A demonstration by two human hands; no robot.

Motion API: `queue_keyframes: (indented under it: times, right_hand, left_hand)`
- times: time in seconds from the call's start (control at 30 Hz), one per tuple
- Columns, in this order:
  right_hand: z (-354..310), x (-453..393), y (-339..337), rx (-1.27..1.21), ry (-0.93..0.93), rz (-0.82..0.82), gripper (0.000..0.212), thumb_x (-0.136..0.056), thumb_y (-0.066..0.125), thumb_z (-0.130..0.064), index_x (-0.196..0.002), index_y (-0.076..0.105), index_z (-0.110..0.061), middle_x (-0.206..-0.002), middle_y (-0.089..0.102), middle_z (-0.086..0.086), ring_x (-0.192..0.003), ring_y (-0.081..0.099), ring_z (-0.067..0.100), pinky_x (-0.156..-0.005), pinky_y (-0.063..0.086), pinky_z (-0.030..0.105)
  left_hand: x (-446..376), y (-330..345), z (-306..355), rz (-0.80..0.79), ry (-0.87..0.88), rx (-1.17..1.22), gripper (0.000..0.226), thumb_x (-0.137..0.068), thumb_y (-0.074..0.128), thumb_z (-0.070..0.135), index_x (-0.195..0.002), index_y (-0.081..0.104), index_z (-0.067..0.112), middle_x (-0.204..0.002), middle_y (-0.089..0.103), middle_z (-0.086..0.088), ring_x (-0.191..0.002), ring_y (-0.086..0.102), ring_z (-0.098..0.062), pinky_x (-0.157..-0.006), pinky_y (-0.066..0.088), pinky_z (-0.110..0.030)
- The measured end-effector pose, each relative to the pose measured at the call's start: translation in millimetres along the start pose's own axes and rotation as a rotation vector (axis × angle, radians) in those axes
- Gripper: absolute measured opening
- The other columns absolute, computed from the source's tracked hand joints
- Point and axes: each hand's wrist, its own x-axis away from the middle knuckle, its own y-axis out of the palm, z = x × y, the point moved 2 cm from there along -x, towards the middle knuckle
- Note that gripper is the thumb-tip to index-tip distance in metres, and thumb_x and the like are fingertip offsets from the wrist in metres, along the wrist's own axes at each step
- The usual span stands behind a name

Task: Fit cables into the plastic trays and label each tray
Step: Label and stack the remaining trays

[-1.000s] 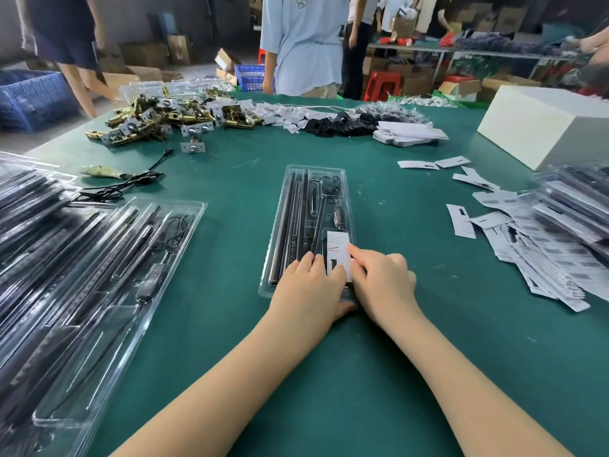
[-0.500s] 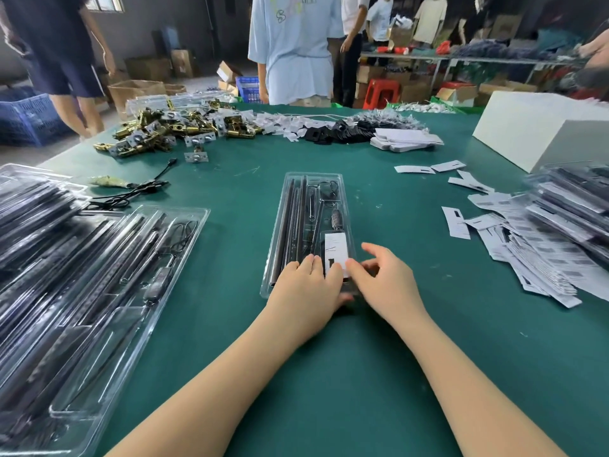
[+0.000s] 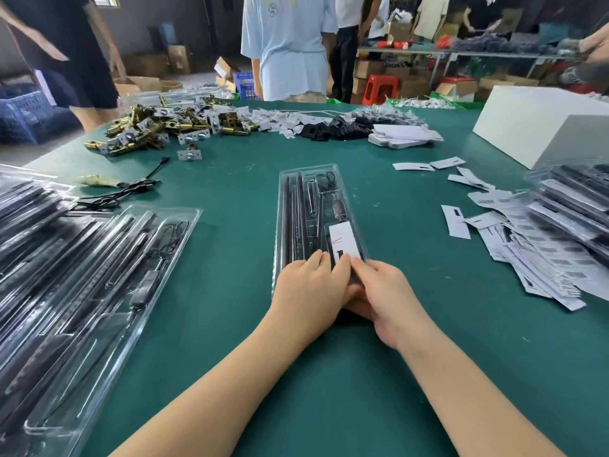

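centrally on the green bench [image 3: 379,374], a clear plastic tray [image 3: 316,222] lies lengthwise, packed with dark rods and a coiled cable, as a worker's two bare hands meet at its near end. left hand [image 3: 309,291] lies flat on the tray's lid, fingers straight and pressing down, its grip released. right hand [image 3: 385,298] comes in from the right, fingers curled at the tray's near right edge; its fingertip touches the lower end of the white label [image 3: 342,240] stuck to the lid, and whether that grip actually clasps the tray's edge cannot be told.

at the left of the frame, a pile of filled clear trays [image 3: 82,275] spreads toward the lower corner. at the right edge, another stack of trays [image 3: 573,206] sits above a loose heap of barcode labels [image 3: 527,252]. a white box [image 3: 540,123] stands in the upper right. across the far side of the bench lie brass-coloured hardware [image 3: 158,127], small black parts [image 3: 333,130] and a stack of white cards [image 3: 402,136]. a black cable [image 3: 125,192] lies loose at centre left. people stand beyond the bench, among them one in a light blue t-shirt [image 3: 290,47].
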Motion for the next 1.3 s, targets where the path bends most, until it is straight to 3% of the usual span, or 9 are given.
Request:
queue_keyframes:
  times: [0.13, 0.2, 0.27, 0.33, 0.43, 0.57, 0.67, 0.87, 1.3]
  right_hand:
    - [-0.7, 0.4, 0.2, 0.011, -0.06, 0.034, 0.027, -0.099, 0.053, -0.021, -0.088, 0.067, -0.001, -0.072, 0.071, 0.007, -0.061, 0.066, 0.015, -0.062, 0.059, 0.032]
    - [-3.9, 1.3, 0.0, 0.014, -0.094, 0.012, 0.026, -0.1, 0.052, -0.02, -0.092, 0.068, -0.001, -0.08, 0.074, 0.01, -0.067, 0.069, 0.018, -0.062, 0.059, 0.031]
    - [-7.9, 2.0, -2.9, -0.018, -0.116, -0.018, 0.024, -0.101, 0.05, -0.018, -0.097, 0.068, -0.002, -0.083, 0.074, 0.011, -0.071, 0.071, 0.019, -0.06, 0.058, 0.028]
    - [-12.1, 2.6, -9.2, -0.049, -0.123, -0.041, 0.021, -0.1, 0.051, -0.018, -0.099, 0.066, -0.003, -0.082, 0.074, 0.012, -0.07, 0.072, 0.019, -0.057, 0.056, 0.025]
    - [-16.2, 2.0, -18.9, -0.071, -0.126, -0.129, 0.018, -0.099, 0.053, -0.019, -0.101, 0.063, -0.003, -0.084, 0.074, 0.014, -0.074, 0.073, 0.023, -0.057, 0.057, 0.024]
    - [-17.0, 3.9, -16.2, -0.017, -0.162, -0.278, 0.019, -0.097, 0.053, -0.023, -0.106, 0.065, -0.011, -0.087, 0.074, 0.016, -0.077, 0.074, 0.025, -0.059, 0.058, 0.024]
    - [-16.5, 6.8, -12.4, 0.034, -0.188, -0.314, 0.028, -0.085, 0.058, -0.032, -0.106, 0.066, -0.016, -0.085, 0.074, 0.016, -0.073, 0.073, 0.022, -0.059, 0.057, 0.023]
    - [-10.8, 6.4, -3.0, -0.184, -0.16, -0.078, 0.014, -0.091, 0.065, -0.023, -0.101, 0.064, -0.014, -0.079, 0.074, 0.013, -0.064, 0.07, 0.018, -0.056, 0.056, 0.024]
    - [-8.0, 4.9, 3.5, -0.378, 0.009, -0.096, 0.011, -0.093, 0.058, 0.0, -0.102, 0.061, -0.006, -0.085, 0.075, 0.011, -0.078, 0.073, 0.019, -0.067, 0.06, 0.026]
  left_hand:
    - [0.9, -5.0, -1.5, -0.031, -0.096, 0.176, 0.048, -0.09, 0.04, 0.05, -0.091, 0.074, 0.016, -0.07, 0.068, 0.002, -0.073, 0.069, -0.016, -0.052, 0.052, -0.03]
    - [2.3, -6.6, -3.8, -0.121, -0.158, 0.285, 0.056, -0.089, 0.035, 0.056, -0.111, 0.069, 0.018, -0.09, 0.071, 0.0, -0.092, 0.067, -0.019, -0.073, 0.053, -0.032]
    - [5.5, -4.0, -13.4, -0.235, -0.342, 0.463, 0.072, -0.09, 0.026, 0.067, -0.138, 0.049, 0.019, -0.133, 0.058, -0.004, -0.129, 0.046, -0.023, -0.106, 0.036, -0.042]
    - [10.1, 2.1, -31.7, -0.246, -0.579, 0.649, 0.078, -0.092, 0.034, 0.062, -0.15, 0.026, 0.011, -0.156, 0.026, -0.011, -0.146, 0.015, -0.025, -0.119, 0.01, -0.041]
    - [15.0, 7.9, -59.9, -0.245, -0.999, 0.997, 0.089, -0.091, 0.061, 0.043, -0.154, 0.007, 0.01, -0.156, 0.025, -0.002, -0.14, 0.031, -0.016, -0.116, 0.022, -0.032]
    - [12.1, 1.9, -69.5, -0.247, -1.271, 1.751, 0.042, -0.085, 0.07, 0.032, -0.119, 0.06, 0.01, -0.1, 0.074, -0.003, -0.079, 0.072, -0.016, -0.065, 0.058, -0.032]
    - [10.6, -3.3, -62.8, -0.22, -1.285, 2.025, 0.035, -0.07, 0.073, 0.019, -0.104, 0.068, 0.012, -0.092, 0.075, -0.013, -0.077, 0.073, -0.023, -0.064, 0.059, -0.039]
    - [7.0, -2.7, -51.0, 0.049, -1.377, 2.052, 0.03, -0.084, 0.067, 0.007, -0.113, 0.061, 0.011, -0.096, 0.074, -0.014, -0.079, 0.073, -0.024, -0.064, 0.06, -0.041]
    - [12.1, 1.6, -49.3, 0.257, -1.322, 1.979, 0.026, -0.075, 0.075, 0.01, -0.096, 0.06, 0.017, -0.087, 0.075, -0.009, -0.077, 0.073, -0.022, -0.069, 0.058, -0.041]
